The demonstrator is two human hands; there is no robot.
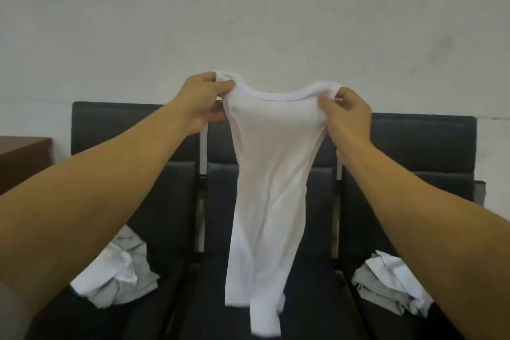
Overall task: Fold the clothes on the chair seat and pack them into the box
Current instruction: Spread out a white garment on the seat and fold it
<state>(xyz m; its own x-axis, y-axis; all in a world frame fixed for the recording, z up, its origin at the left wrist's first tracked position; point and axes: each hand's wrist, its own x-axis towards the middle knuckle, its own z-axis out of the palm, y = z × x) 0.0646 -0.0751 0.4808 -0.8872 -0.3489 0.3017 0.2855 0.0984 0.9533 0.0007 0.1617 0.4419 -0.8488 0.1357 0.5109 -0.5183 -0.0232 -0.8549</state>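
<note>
**White top held up over the middle seat**

Both hands are pinched closed on a thin white sleeveless top (265, 174), left hand (204, 99) and right hand (346, 116) each gripping a shoulder beside the neckline. It hangs straight down in front of the row of dark padded chairs (414, 146), bottom hem blurry near the middle seat. A crumpled white and grey clothes pile (121, 270) sits on the left seat, another rumpled pile (386, 284) on the right, both partly hidden behind the forearms. No box in view.
</note>
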